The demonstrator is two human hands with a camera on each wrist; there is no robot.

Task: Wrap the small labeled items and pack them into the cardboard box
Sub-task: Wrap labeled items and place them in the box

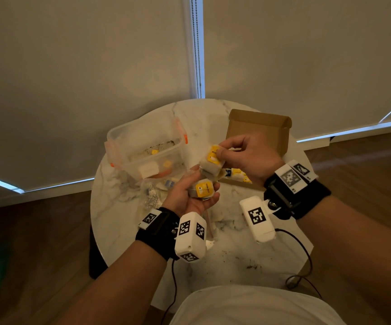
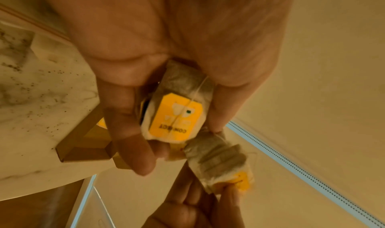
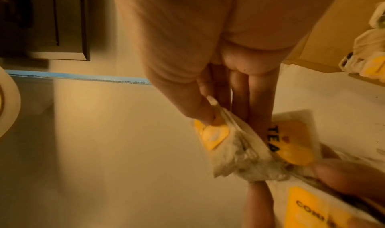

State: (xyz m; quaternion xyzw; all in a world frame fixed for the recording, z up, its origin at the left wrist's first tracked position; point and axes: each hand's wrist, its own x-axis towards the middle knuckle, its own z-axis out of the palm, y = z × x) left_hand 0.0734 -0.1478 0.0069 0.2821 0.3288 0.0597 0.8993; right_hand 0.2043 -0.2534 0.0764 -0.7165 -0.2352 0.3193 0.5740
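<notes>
Beside right hand [image 3: 218,67], wrapped bags [image 3: 366,62] visible.

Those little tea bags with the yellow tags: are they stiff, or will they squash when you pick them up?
Probably soft: the tea bag pinched by the right hand crumples under the grip. Likely light too, since the left hand cradles another tea bag loosely. Its thin paper looks easy to tear, so gentle handling seems wise.

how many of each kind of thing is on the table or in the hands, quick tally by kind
tea bags held in hands: 2 (left hand one, right hand one)
cardboard box: 1
clear plastic tub: 1
total: 4
</notes>
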